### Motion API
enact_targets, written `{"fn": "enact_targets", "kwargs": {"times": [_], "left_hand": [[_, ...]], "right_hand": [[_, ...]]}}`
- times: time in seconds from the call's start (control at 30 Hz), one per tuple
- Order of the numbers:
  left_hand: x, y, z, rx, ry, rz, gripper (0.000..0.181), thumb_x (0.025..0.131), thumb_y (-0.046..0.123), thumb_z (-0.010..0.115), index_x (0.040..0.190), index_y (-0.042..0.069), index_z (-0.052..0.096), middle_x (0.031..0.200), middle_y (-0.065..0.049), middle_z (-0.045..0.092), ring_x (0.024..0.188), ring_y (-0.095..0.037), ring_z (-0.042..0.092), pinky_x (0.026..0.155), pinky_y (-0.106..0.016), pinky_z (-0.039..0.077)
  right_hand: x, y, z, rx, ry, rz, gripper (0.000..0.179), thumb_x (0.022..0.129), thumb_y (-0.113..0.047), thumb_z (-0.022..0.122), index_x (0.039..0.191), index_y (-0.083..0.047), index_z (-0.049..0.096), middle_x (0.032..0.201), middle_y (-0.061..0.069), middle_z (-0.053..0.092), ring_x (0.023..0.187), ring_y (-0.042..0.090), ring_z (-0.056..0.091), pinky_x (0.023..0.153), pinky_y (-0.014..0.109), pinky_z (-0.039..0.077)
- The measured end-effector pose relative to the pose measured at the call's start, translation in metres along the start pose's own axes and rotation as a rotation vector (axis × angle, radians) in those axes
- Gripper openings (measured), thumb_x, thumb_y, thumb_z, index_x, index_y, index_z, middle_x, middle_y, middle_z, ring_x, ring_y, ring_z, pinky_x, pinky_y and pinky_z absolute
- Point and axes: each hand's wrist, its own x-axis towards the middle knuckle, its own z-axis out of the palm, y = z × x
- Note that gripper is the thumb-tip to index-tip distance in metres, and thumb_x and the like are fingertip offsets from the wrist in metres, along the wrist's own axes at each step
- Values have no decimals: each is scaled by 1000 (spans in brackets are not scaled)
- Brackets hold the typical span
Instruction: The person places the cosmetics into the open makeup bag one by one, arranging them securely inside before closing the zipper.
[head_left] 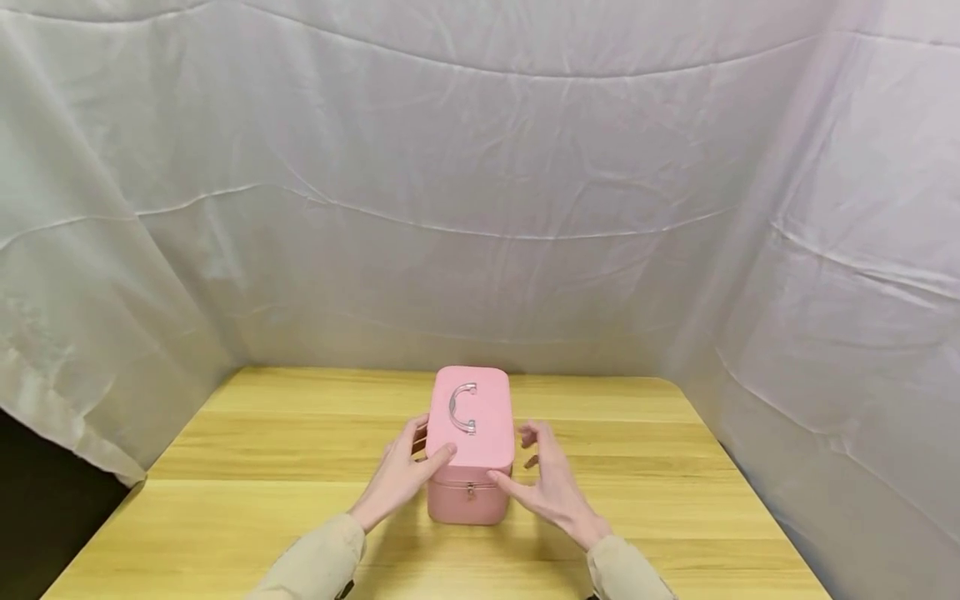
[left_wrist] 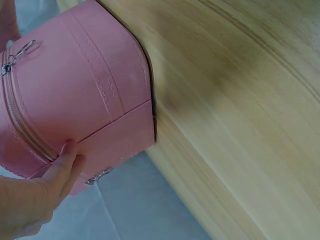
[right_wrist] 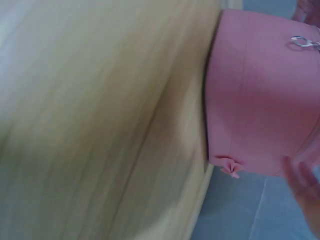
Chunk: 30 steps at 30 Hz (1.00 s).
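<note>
A pink vanity case stands upright on the wooden table, with a silver carrying handle on its lid. A zipper runs round it below the lid, and a metal zipper pull hangs at the front. My left hand holds the case at its left side, thumb over the lid's edge and fingers against the side wall. At the right front corner, my right hand has its thumb by the lid edge, its other fingers bent loosely beside the case. A small pink bow decorates one side.
The wooden table extends around the case on both sides. Pale grey fabric hangs behind it and along the left and right. A dark area shows past the table's left edge.
</note>
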Motion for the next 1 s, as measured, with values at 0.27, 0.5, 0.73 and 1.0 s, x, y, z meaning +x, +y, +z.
{"fn": "enact_targets", "kwargs": {"times": [0.27, 0.5, 0.73, 1.0], "left_hand": [[2, -1, -1, 13, 2, -8, 64, 92, 32, 74, 144, 5, 47, 143, -26, 55, 133, -40, 54, 108, -48, 52], [1, 0, -1, 38, -1, -21, 65, 92, 35, 73, 144, 7, 47, 141, -28, 56, 129, -42, 58, 106, -52, 52], [2, -2, -1, 34, 11, -9, 63, 92, 33, 74, 143, 6, 48, 139, -28, 57, 127, -43, 59, 105, -52, 54], [2, -3, 0, 38, 17, -6, 64, 91, 33, 74, 143, 6, 48, 138, -29, 58, 125, -43, 60, 104, -52, 54]], "right_hand": [[2, -1, 3, -306, 137, -543, 41, 95, -40, 66, 64, -18, 51, 48, -12, 48, 46, -9, 33, 49, -2, 23], [-6, -22, 23, -491, 92, -609, 32, 76, -29, 85, 61, -20, 58, 49, -15, 59, 38, -6, 47, 46, -3, 22], [-13, -32, 42, -668, 140, -484, 38, 70, -38, 88, 58, -21, 57, 45, -13, 53, 37, -2, 39, 41, 7, 16], [-15, -34, 50, -669, 186, -431, 40, 72, -27, 86, 57, -20, 50, 43, -12, 44, 38, 0, 35, 42, 11, 14]]}}
